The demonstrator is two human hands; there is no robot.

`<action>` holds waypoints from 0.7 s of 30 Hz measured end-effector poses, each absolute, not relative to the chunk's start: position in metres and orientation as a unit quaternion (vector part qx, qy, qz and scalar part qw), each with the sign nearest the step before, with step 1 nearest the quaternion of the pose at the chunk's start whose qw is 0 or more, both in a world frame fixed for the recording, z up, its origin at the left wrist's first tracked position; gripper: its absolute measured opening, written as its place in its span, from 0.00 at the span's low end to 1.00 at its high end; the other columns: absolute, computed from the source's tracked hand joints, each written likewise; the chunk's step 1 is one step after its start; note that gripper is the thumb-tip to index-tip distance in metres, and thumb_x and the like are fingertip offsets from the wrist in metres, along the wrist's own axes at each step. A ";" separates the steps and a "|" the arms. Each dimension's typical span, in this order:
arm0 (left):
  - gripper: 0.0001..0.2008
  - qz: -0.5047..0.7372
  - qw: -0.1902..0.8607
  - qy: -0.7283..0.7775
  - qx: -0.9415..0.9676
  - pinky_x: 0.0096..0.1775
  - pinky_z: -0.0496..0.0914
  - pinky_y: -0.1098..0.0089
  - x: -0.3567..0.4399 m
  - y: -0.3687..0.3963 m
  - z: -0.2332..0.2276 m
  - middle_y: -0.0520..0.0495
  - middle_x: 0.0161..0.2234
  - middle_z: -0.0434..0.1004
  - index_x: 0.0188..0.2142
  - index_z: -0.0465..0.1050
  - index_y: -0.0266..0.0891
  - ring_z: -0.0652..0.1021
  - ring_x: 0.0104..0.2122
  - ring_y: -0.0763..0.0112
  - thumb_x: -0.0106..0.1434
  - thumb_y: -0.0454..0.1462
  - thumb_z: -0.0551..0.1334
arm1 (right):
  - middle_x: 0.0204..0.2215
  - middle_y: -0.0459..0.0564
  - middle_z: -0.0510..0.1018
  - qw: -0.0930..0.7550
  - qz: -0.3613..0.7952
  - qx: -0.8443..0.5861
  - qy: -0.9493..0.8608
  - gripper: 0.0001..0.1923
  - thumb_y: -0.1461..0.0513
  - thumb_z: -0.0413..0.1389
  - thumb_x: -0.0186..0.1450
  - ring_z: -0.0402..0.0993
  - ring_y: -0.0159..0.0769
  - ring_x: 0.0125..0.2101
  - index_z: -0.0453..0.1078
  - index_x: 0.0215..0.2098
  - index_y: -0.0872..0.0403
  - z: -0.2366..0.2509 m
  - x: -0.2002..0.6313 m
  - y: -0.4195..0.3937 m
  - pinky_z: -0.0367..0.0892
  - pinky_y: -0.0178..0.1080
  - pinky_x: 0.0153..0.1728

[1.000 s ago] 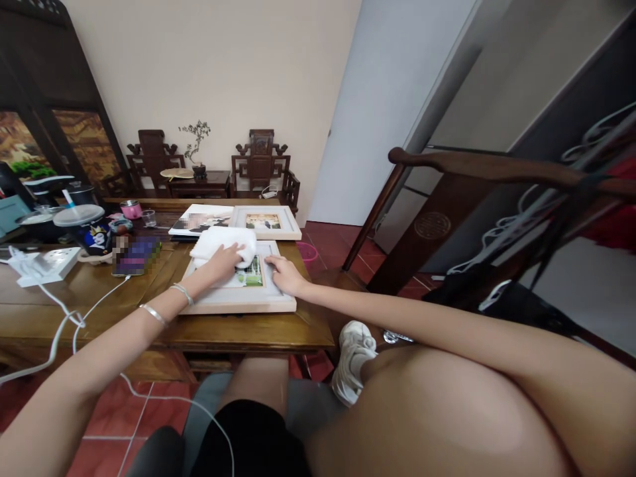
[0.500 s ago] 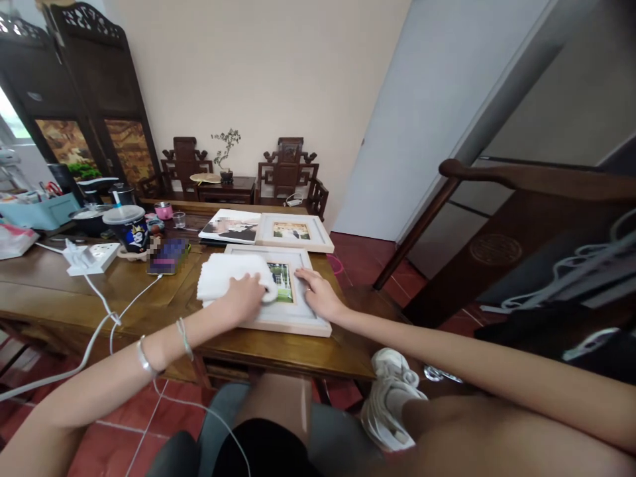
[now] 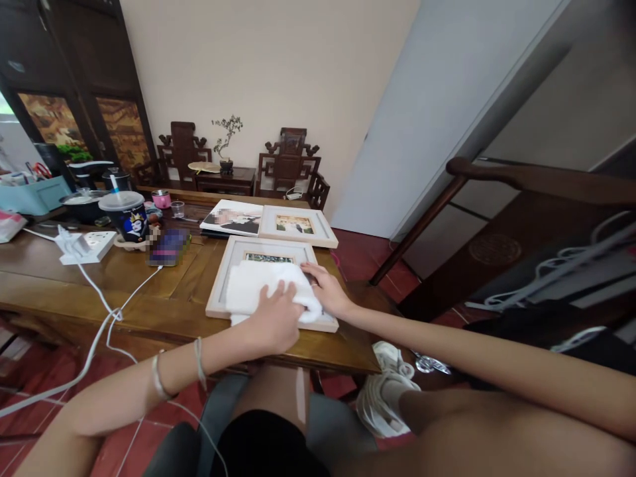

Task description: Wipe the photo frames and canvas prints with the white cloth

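Observation:
A folded white cloth (image 3: 251, 283) lies across a light-wood picture frame (image 3: 217, 291) near the table's front edge, covering much of its photo. My left hand (image 3: 279, 319) is on the cloth, fingers spread over the top and gripping it against the frame. At the frame's right side, my right hand (image 3: 330, 291) lies with its fingers stretched over the border, beside the cloth's edge. Behind it sit a second framed photo (image 3: 295, 225) and a white print or booklet (image 3: 231, 217) with a blurred picture.
Left on the wooden table (image 3: 193, 285) are a phone (image 3: 169, 247) on a white cable, a power strip (image 3: 99, 245), a lidded drink cup (image 3: 130, 217) and a blue box (image 3: 40, 195). A dark wooden chair (image 3: 497, 238) stands at right, close to my right arm.
My left hand and the cloth have slid right and toward me over the frame. The photo's upper strip and the frame's left border now show. My right hand stays at the right side.

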State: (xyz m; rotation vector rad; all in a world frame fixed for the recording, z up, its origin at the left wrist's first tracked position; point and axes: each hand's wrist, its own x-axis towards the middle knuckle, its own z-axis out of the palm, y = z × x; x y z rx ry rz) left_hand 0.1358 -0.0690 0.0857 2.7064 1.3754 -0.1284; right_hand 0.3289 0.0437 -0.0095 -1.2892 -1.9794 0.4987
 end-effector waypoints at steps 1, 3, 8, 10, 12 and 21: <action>0.22 -0.044 0.053 0.446 0.892 0.62 0.57 0.40 0.145 -0.068 0.085 0.31 0.68 0.53 0.55 0.71 0.33 0.56 0.68 0.41 0.63 0.30 0.54 | 0.56 0.55 0.76 0.355 0.197 -0.494 -0.769 0.26 0.73 0.50 0.57 0.65 0.46 0.62 0.76 0.50 0.53 -0.009 0.329 0.044 0.55 0.53 0.66; 0.21 -0.054 0.041 0.448 0.891 0.61 0.56 0.37 0.158 -0.069 0.082 0.29 0.68 0.54 0.54 0.72 0.33 0.56 0.67 0.38 0.63 0.31 0.54 | 0.56 0.55 0.76 0.354 0.204 -0.487 -0.772 0.25 0.72 0.51 0.58 0.65 0.46 0.62 0.77 0.50 0.53 -0.009 0.329 0.046 0.57 0.53 0.65; 0.21 -0.080 0.004 0.469 0.880 0.61 0.56 0.36 0.144 -0.071 0.081 0.32 0.69 0.54 0.53 0.73 0.35 0.56 0.68 0.39 0.62 0.29 0.54 | 0.57 0.56 0.75 0.358 0.196 -0.492 -0.769 0.27 0.74 0.49 0.57 0.64 0.43 0.62 0.76 0.51 0.54 -0.010 0.326 0.044 0.53 0.52 0.67; 0.21 -0.101 0.005 0.489 0.867 0.62 0.56 0.38 0.125 -0.071 0.084 0.32 0.69 0.52 0.52 0.74 0.34 0.55 0.68 0.40 0.61 0.28 0.54 | 0.57 0.57 0.74 0.352 0.195 -0.494 -0.771 0.28 0.75 0.49 0.56 0.63 0.43 0.63 0.76 0.51 0.56 -0.010 0.325 0.043 0.52 0.51 0.67; 0.21 -0.123 -0.001 0.514 0.849 0.62 0.56 0.39 0.103 -0.070 0.086 0.31 0.69 0.51 0.51 0.74 0.32 0.54 0.68 0.41 0.61 0.26 0.53 | 0.58 0.59 0.73 0.343 0.196 -0.494 -0.775 0.28 0.75 0.49 0.56 0.62 0.44 0.63 0.76 0.52 0.58 -0.008 0.324 0.043 0.52 0.51 0.67; 0.22 -0.069 -0.089 0.585 0.803 0.59 0.64 0.46 0.051 -0.006 0.083 0.31 0.69 0.51 0.53 0.71 0.31 0.57 0.68 0.45 0.60 0.24 0.52 | 0.58 0.61 0.73 0.323 0.177 -0.487 -0.792 0.30 0.77 0.47 0.56 0.62 0.45 0.64 0.74 0.54 0.61 -0.005 0.323 0.049 0.53 0.53 0.67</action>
